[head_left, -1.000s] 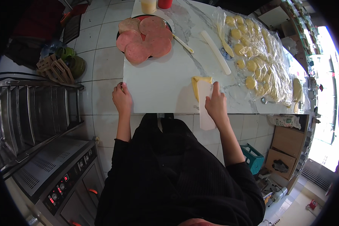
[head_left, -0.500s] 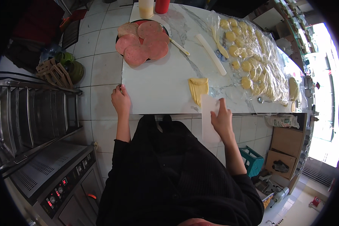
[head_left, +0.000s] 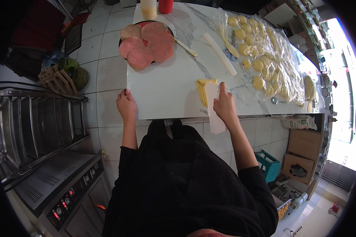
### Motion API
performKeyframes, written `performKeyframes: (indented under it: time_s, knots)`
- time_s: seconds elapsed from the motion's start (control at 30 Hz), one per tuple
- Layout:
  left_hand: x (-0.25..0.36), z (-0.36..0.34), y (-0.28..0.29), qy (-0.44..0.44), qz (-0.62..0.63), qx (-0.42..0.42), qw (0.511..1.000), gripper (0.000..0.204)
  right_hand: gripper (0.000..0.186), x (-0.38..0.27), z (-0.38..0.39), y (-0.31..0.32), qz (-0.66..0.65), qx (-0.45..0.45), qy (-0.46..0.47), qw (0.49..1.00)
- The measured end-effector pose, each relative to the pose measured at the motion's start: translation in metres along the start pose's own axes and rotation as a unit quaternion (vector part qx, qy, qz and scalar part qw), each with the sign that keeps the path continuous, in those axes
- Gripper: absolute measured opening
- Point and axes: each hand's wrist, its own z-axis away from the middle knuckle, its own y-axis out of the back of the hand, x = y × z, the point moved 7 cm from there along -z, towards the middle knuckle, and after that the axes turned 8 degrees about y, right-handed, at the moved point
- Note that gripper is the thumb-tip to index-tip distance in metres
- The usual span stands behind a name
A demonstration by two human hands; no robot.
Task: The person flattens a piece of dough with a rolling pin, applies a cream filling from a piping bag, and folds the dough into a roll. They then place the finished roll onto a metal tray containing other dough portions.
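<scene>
My right hand [head_left: 225, 106] is closed around a white, flat dough scraper [head_left: 214, 114], held tilted over the table's front edge. The scraper's upper end lies against a folded piece of yellow dough [head_left: 202, 91] and covers part of its right side. My left hand [head_left: 126, 106] is at the left front corner of the white marbled table [head_left: 162, 96]. Its fingers are curled, with a small dark spot at the fingertips; what they hold, if anything, I cannot make out.
Pink round meat slices [head_left: 150, 45] cover a dark-rimmed plate at the back left. A white rolling pin [head_left: 219, 54] and a pale-handled tool [head_left: 186, 47] lie mid-table. Dough balls [head_left: 259, 65] sit under clear plastic at right. An oven [head_left: 61, 189] stands left.
My right hand has moved up and slightly left with the scraper, onto the dough's right side. The dough's visible part has narrowed. The left hand stays at the table corner.
</scene>
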Motion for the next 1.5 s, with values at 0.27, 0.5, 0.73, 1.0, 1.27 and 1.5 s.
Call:
performKeyframes:
  time_s: [0.27, 0.5, 0.73, 1.0, 1.27, 1.5]
  knots:
    - [-0.002, -0.003, -0.002, 0.000, 0.023, 0.001, 1.000, 0.038, 0.051, 0.019, 0.063, -0.004, 0.009, -0.041, -0.025, 0.999]
    - [-0.003, -0.004, -0.003, 0.003, 0.004, 0.000, 1.000, 0.037, 0.050, 0.016, 0.037, 0.032, -0.009, 0.028, 0.025, 0.999]
    - [-0.004, -0.003, -0.002, -0.001, 0.006, 0.004, 1.000, 0.038, 0.046, 0.022, 0.009, 0.010, -0.017, -0.021, -0.003, 1.000]
    - [-0.004, -0.002, -0.002, -0.004, -0.004, 0.008, 1.000, 0.039, 0.044, 0.010, 0.005, 0.007, -0.004, -0.010, -0.024, 1.000]
    - [0.000, -0.001, 0.000, -0.001, 0.013, 0.015, 1.000, 0.039, 0.045, 0.025, 0.063, 0.006, 0.008, -0.048, -0.018, 0.999]
    - [0.000, -0.004, -0.001, 0.001, 0.011, 0.006, 1.000, 0.038, 0.046, 0.025, 0.013, 0.029, -0.007, 0.024, 0.024, 0.999]
